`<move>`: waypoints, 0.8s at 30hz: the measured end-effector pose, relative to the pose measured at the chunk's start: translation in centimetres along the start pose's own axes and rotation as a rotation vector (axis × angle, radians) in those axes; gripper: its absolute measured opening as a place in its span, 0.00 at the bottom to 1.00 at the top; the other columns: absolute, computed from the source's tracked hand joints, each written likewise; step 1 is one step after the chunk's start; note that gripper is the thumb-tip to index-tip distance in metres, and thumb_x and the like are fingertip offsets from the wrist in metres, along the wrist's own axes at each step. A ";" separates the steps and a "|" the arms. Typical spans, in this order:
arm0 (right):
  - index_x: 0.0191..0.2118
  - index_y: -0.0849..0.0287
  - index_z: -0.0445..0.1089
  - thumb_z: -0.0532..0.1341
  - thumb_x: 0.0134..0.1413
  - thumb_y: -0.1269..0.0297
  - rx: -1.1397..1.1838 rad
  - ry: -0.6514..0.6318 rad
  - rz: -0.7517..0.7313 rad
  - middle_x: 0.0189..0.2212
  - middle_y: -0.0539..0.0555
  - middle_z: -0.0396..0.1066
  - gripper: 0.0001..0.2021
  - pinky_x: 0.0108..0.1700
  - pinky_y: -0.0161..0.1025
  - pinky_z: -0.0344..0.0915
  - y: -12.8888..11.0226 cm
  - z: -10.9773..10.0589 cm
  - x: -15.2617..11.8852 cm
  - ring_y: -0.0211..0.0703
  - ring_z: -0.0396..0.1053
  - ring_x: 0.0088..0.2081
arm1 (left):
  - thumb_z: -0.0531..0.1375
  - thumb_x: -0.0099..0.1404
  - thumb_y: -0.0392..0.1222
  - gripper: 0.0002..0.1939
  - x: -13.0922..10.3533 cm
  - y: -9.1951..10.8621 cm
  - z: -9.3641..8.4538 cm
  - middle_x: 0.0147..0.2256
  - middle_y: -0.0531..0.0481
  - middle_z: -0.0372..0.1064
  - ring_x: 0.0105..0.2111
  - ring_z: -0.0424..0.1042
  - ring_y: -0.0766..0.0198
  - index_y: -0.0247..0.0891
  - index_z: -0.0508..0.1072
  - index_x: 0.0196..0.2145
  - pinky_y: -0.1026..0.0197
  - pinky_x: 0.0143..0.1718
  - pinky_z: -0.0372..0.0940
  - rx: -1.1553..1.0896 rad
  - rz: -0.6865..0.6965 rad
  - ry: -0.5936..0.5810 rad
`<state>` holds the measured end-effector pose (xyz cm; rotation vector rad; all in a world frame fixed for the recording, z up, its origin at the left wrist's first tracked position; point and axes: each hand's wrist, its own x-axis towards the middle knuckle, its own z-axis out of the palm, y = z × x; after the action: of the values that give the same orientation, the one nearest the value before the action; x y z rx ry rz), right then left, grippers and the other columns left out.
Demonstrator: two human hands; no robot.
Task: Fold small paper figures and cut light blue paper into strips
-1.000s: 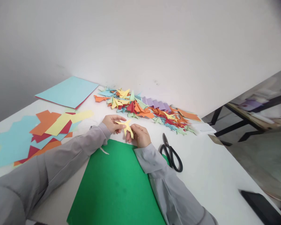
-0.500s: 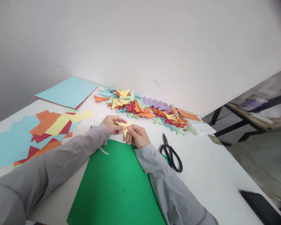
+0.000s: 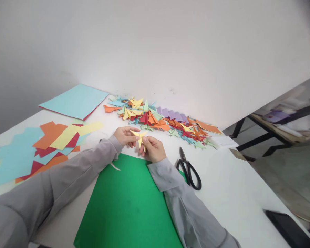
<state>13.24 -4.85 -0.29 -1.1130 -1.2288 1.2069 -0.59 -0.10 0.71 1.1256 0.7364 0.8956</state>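
A small yellow folded paper figure point(image 3: 140, 136) with pointed tips is pinched between my two hands, over the far edge of a large green sheet point(image 3: 129, 199). My left hand point(image 3: 125, 136) grips its left side, fingers behind and thumb in front. From the right, my right hand point(image 3: 154, 148) pinches its lower right part. Fingers cover some of the folds. Just beyond the hands lies a long heap of folded paper figures point(image 3: 152, 119) in yellow, orange, red, green and blue, with purple ones lined up in a row point(image 3: 172, 114).
Black-handled scissors point(image 3: 188, 168) lie right of my right forearm. Loose coloured paper pieces point(image 3: 54, 137) spread at the left, with a light blue sheet stack point(image 3: 76, 100) behind them. A dark phone-like object point(image 3: 289, 225) sits near the right table edge. A wall point(image 3: 155, 51) rises behind.
The yellow figure has turned slightly and shows more of its pointed shape. My fingers have shifted a little on it; everything else stays put.
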 end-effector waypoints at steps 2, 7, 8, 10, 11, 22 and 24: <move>0.19 0.60 0.62 0.60 0.41 0.46 0.000 0.018 -0.009 0.11 0.48 0.66 0.20 0.13 0.29 0.53 0.1 0.0 0.1 0.31 0.59 0.11 | 0.69 0.37 0.37 0.28 -0.1 0.2 0.1 0.14 0.55 0.66 0.13 0.65 0.68 0.27 0.67 0.38 0.68 0.13 0.59 -0.051 -0.016 0.020; 0.21 0.60 0.63 0.60 0.41 0.46 0.016 -0.015 0.029 0.12 0.48 0.68 0.20 0.13 0.29 0.54 0.3 -0.1 0.0 0.32 0.61 0.11 | 0.69 0.37 0.36 0.23 -0.1 0.1 0.1 0.13 0.55 0.64 0.12 0.63 0.69 0.27 0.69 0.33 0.68 0.12 0.58 -0.046 0.021 0.054; 0.20 0.60 0.62 0.61 0.40 0.46 0.016 -0.027 0.042 0.12 0.49 0.68 0.19 0.13 0.29 0.54 0.4 -0.1 0.0 0.32 0.61 0.11 | 0.68 0.37 0.36 0.23 0.0 0.1 0.1 0.13 0.55 0.64 0.12 0.63 0.69 0.28 0.69 0.33 0.68 0.12 0.57 -0.033 0.029 0.051; 0.18 0.60 0.61 0.62 0.40 0.49 0.019 -0.050 0.063 0.12 0.49 0.69 0.19 0.13 0.29 0.54 0.4 -0.1 -0.1 0.33 0.61 0.11 | 0.68 0.37 0.36 0.22 0.0 0.0 0.0 0.13 0.55 0.65 0.11 0.63 0.69 0.28 0.70 0.32 0.68 0.11 0.57 -0.011 0.032 0.043; 0.17 0.60 0.61 0.63 0.39 0.50 0.026 -0.058 0.067 0.12 0.49 0.69 0.18 0.13 0.29 0.54 0.4 -0.1 -0.1 0.33 0.61 0.11 | 0.68 0.37 0.36 0.21 0.0 0.0 0.0 0.13 0.55 0.65 0.11 0.63 0.69 0.28 0.70 0.32 0.68 0.11 0.57 -0.007 0.023 0.041; 0.17 0.60 0.60 0.64 0.40 0.54 0.072 -0.051 0.033 0.12 0.49 0.69 0.17 0.12 0.28 0.53 0.3 0.0 -0.1 0.32 0.61 0.10 | 0.67 0.40 0.36 0.18 -0.1 0.4 0.3 0.14 0.53 0.66 0.12 0.65 0.68 0.29 0.70 0.30 0.68 0.12 0.58 -0.075 -0.042 0.041; 0.17 0.60 0.60 0.64 0.40 0.54 0.059 -0.058 0.047 0.12 0.49 0.69 0.17 0.12 0.28 0.53 0.4 0.0 -0.2 0.32 0.61 0.11 | 0.68 0.38 0.37 0.19 0.0 0.0 0.1 0.12 0.54 0.65 0.12 0.64 0.69 0.29 0.70 0.30 0.69 0.12 0.58 -0.026 -0.003 0.030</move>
<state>13.27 -4.97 -0.70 -1.0751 -1.2088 1.3111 -0.54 -0.12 0.78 1.0897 0.7486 0.9195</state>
